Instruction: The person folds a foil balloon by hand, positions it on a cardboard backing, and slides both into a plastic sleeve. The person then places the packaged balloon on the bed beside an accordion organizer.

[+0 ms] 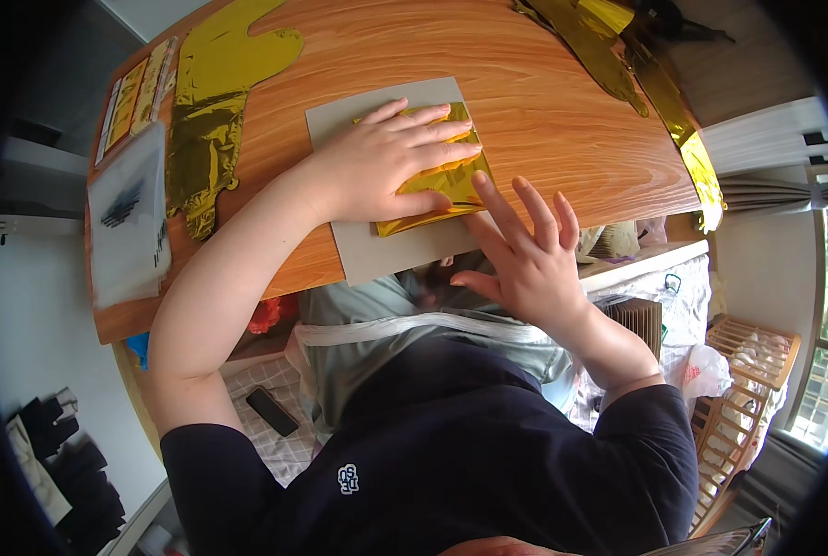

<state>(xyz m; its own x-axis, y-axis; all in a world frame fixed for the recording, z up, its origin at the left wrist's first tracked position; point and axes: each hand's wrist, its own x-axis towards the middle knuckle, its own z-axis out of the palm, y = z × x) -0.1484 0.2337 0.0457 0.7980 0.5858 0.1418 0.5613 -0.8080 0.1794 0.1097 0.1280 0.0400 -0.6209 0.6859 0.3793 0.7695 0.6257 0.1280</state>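
Observation:
My left hand [391, 157] lies flat with fingers stretched over a shiny gold foil sheet [423, 202], covering much of it. Under the foil is a grey board [363, 252], set at the near edge of the wooden table [562, 120] with its lower part reaching past that edge. My right hand [530, 259] is spread at the board's right side. Its index fingertip is at the foil's right edge; whether it presses there I cannot tell. The foil has creases between the fingers of my left hand.
A large cut gold foil piece [214, 79] lies at the table's left, beside a clear plastic sleeve [131, 222] and printed cards [136, 97]. More foil strips [585, 60] hang over the far right edge. Below are a phone [272, 410] and a wooden rack [738, 389].

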